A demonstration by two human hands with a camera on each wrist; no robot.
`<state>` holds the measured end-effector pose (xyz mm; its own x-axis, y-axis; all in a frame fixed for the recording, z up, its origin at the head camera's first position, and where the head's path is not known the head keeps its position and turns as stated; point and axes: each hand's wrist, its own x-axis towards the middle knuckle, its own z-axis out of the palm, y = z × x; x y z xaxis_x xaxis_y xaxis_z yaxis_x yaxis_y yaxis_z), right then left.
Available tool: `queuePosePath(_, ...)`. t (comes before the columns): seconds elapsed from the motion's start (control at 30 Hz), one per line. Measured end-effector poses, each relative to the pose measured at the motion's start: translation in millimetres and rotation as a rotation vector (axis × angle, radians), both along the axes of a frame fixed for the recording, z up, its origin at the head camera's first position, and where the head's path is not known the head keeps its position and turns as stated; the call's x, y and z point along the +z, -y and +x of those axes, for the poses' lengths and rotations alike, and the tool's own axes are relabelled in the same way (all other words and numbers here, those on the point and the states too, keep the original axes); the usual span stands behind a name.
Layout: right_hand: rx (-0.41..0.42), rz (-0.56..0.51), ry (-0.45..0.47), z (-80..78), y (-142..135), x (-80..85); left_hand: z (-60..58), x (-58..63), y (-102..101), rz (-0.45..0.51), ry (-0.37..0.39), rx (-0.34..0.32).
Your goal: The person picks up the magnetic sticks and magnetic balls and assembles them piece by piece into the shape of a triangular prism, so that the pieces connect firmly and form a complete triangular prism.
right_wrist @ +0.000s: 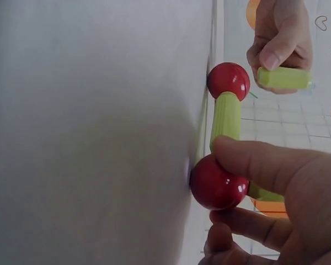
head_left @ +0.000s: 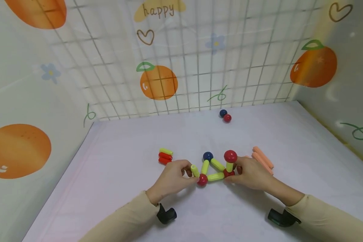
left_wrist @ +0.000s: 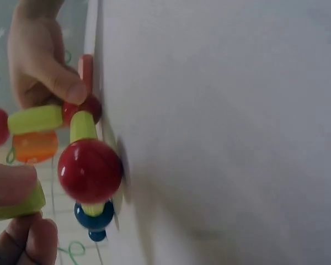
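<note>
Triangle (head_left: 205,167) of green rods (head_left: 215,176) on the table (head_left: 124,141), a blue ball (head_left: 208,156) at its rear corner, red balls (head_left: 202,180) at the others. Left hand (head_left: 176,176) pinches another rod (head_left: 195,170) near the left ball (left_wrist: 91,171); right hand (head_left: 251,173) grips the right ball (right_wrist: 214,185), whose upright rod (head_left: 229,167) bears a third red ball (head_left: 230,156).

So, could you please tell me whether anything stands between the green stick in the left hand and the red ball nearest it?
Nothing visible: both wrist views show an open gap between the green stick, pinched by the left hand, and the nearest red ball. The right hand grips another red ball, to the side.
</note>
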<state>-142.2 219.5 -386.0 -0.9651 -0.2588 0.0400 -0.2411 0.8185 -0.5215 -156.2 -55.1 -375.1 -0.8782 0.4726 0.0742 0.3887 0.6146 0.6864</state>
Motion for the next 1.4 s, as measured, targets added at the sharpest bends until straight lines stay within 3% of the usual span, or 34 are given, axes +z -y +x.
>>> queuePosePath(0.23, -0.006, 0.002, 0.004, -1.5, 3, 1.9, -0.9, -1.5, -16, -0.03, -0.028, -0.02)
queuePosePath(0.7, -0.011, 0.006, 0.014, -1.6, 2, 3.7, -0.3, -5.5, -16, -0.094, -0.05, -0.033)
queuePosePath(1.2, -0.037, -0.039, 0.063, 0.1, 3, 0.1, 9.2, -8.4, -13, -0.08, 0.025, -0.074)
queuePosePath(1.4, -0.084, 0.005, 0.073, -3.4, -2, 1.1, 12.1, -8.7, -16, -0.071, 0.075, -0.136)
